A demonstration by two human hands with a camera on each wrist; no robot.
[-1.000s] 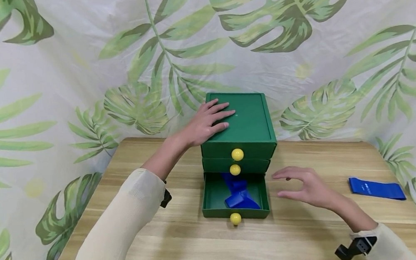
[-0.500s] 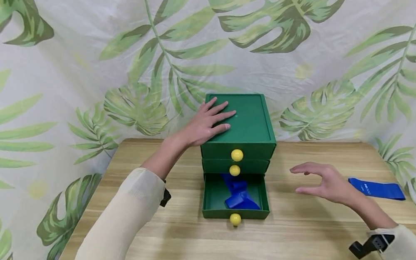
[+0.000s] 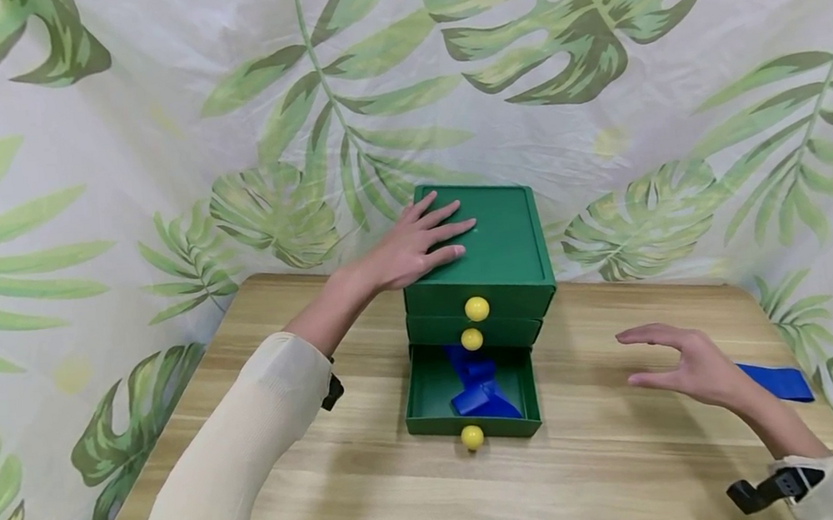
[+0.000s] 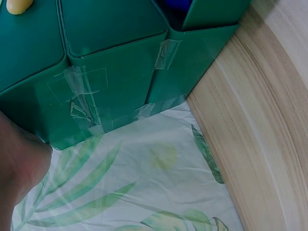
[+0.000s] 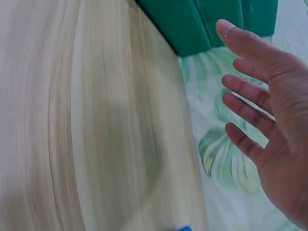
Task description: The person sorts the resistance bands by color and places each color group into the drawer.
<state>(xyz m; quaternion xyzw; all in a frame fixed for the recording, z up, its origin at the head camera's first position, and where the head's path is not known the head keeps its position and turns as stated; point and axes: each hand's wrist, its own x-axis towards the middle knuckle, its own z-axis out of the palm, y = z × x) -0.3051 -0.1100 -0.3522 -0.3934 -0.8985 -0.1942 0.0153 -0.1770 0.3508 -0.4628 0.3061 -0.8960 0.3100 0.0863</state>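
A green drawer cabinet with yellow round knobs stands at the back of the wooden table. My left hand rests on its top with the fingers spread; in the left wrist view only part of that hand shows at the left edge. The bottom drawer is pulled out and holds a blue band. To the right of the cabinet my right hand hovers with nothing in it, thumb and fingers apart. Behind that hand lies a second blue band, partly hidden by it.
A leaf-patterned cloth hangs behind and beside the table. The two upper drawers are closed, with the middle knob below the top one. Clear tape spans the cabinet's side seams.
My right hand has moved right, from beside the open drawer towards the blue band on the table, and now covers part of it. The left hand has stayed on the cabinet top.
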